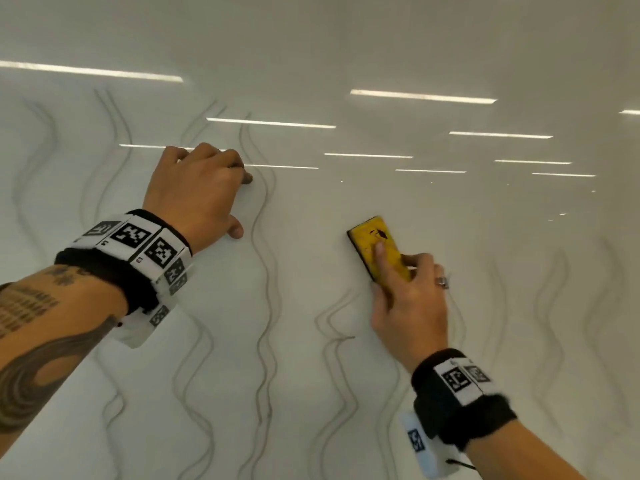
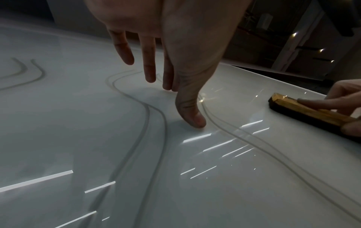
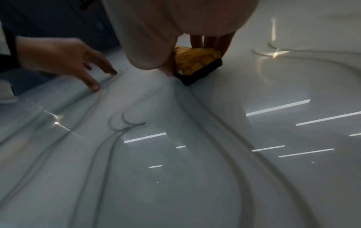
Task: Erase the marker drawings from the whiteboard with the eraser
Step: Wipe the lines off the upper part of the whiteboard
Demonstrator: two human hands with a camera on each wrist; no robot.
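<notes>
My right hand (image 1: 408,306) grips the yellow, black-felted eraser (image 1: 379,247) flat on the glossy whiteboard (image 1: 346,393); left hand (image 1: 197,192) rests fingers loose beside wavy grey lines (image 1: 265,271).

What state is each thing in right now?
Eraser: flat on the board, held by the right hand.
Right hand: grips the eraser, forefinger along its top.
Left hand: fingertips and thumb rest on the board, holds nothing.
Board: cleared around the eraser.
Lines: many remain, unerased.
</notes>
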